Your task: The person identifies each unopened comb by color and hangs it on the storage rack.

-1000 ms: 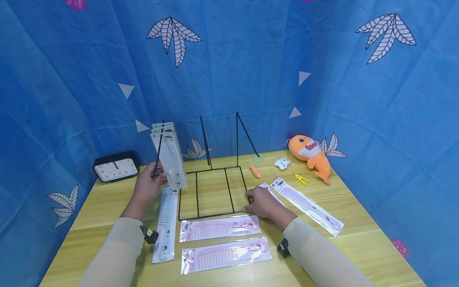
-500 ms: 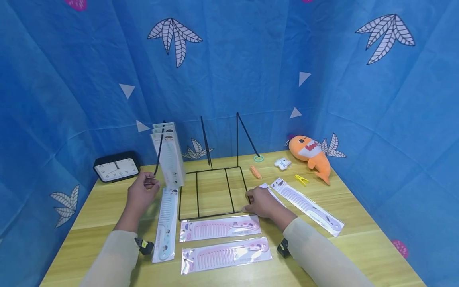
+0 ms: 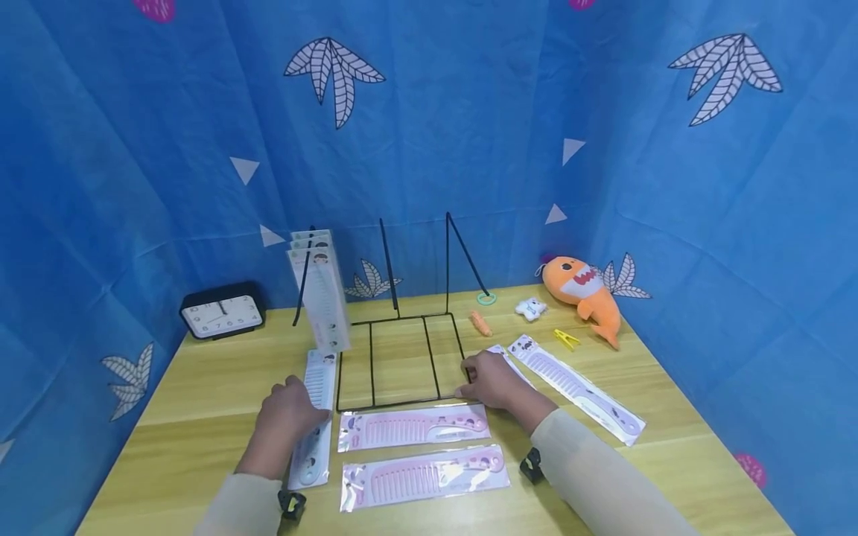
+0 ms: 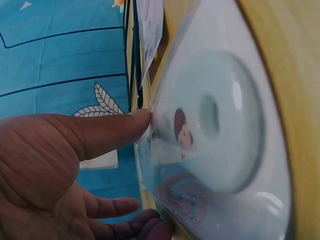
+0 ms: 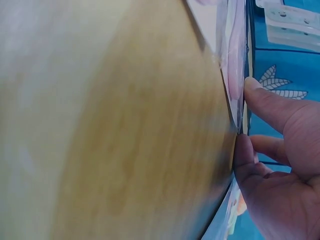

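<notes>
Blue comb pack (image 3: 322, 383) lies flat on the wood table (image 3: 670, 484), just left of the black rack's (image 3: 402, 403) base, handle end toward you. Your left hand (image 3: 287, 413) is over it, thumb at the right edge, fingers at the left; left wrist view is too close in, so I can't tell if you're pinching it. Your right hand (image 3: 494, 381) pinches the base at its front right corner, fingers bent. Stacked packs (image 3: 318, 301) hang on the rack's left arm. Two pink comb packs (image 3: 425, 476) lie crosswise in front of the base. To its right, a purple comb pack (image 3: 576, 387) lies slanted. Behind that: yellow clip (image 3: 567, 339), orange plush shark (image 3: 585, 296). Clock (image 3: 223, 314) at back left.
</notes>
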### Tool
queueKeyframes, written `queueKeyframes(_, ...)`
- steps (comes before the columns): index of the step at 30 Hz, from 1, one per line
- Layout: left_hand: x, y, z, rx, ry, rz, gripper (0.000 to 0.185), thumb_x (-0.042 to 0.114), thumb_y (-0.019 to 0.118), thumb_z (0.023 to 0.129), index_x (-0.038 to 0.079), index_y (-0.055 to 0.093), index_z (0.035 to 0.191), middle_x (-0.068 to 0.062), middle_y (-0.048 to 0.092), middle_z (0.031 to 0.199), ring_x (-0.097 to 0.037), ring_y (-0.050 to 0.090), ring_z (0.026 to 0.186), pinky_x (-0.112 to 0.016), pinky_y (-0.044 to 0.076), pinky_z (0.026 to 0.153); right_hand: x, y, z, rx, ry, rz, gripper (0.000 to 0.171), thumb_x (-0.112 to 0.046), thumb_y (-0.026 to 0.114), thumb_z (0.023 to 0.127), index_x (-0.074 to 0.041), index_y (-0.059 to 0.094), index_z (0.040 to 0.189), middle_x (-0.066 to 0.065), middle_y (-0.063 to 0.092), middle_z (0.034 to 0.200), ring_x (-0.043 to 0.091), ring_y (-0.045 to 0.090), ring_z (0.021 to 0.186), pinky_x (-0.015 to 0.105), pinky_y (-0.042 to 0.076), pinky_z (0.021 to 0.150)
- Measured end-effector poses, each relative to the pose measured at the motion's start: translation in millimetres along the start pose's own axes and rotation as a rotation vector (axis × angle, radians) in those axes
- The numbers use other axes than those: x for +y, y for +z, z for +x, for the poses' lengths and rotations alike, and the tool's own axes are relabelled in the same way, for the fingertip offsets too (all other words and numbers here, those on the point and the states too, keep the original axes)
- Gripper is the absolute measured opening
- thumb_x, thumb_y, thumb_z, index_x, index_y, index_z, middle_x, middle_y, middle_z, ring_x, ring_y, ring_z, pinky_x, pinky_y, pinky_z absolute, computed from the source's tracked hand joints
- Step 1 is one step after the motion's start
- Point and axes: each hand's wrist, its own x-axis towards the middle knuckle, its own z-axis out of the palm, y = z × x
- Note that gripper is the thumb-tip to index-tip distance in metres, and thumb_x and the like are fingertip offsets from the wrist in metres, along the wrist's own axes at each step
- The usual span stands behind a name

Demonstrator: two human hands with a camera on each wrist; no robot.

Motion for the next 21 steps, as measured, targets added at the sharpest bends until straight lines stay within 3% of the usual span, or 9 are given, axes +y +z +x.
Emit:
queueKeyframes(11,-3.1,-6.8,0.3,-0.055,-0.030,0.000,0.089,0.023,0.084,0.092,-0.023,0.032,0.147,-0.036,0.060,0.111,-0.042,0.067,0.090,-0.045,0.062,0.065,1,1,1,0.001,-0.012,-0.002,0.047,-0.022,0.090,0.091,-0.013,0.048,0.073,-0.006,0.034,0.063,0.011,0.031,0.060,0.025,0.026,0.056)
queueKeyframes(16,-14.4,-11.6,7.7,-0.071,-0.036,0.014,0.096,0.020,0.083,0.093,-0.025,0.022,0.152,-0.039,0.059,0.109,-0.044,0.068,0.090,-0.051,0.064,0.070,1,1,1,0.006,-0.021,-0.006,0.042,-0.021,0.090,0.090,-0.008,0.053,0.074,-0.006,0.036,0.064,0.011,0.033,0.061,0.025,0.027,0.057)
queueKeyframes(21,-28.1,-20.6,11.4,-0.082,-0.057,-0.001,0.096,0.020,0.082,0.094,-0.025,0.020,0.150,-0.038,0.060,0.105,-0.045,0.069,0.090,-0.052,0.064,0.072,2,1,1,0.003,-0.017,-0.010,0.042,-0.023,0.090,0.091,-0.007,0.054,0.075,-0.006,0.036,0.064,0.010,0.033,0.061,0.025,0.027,0.057)
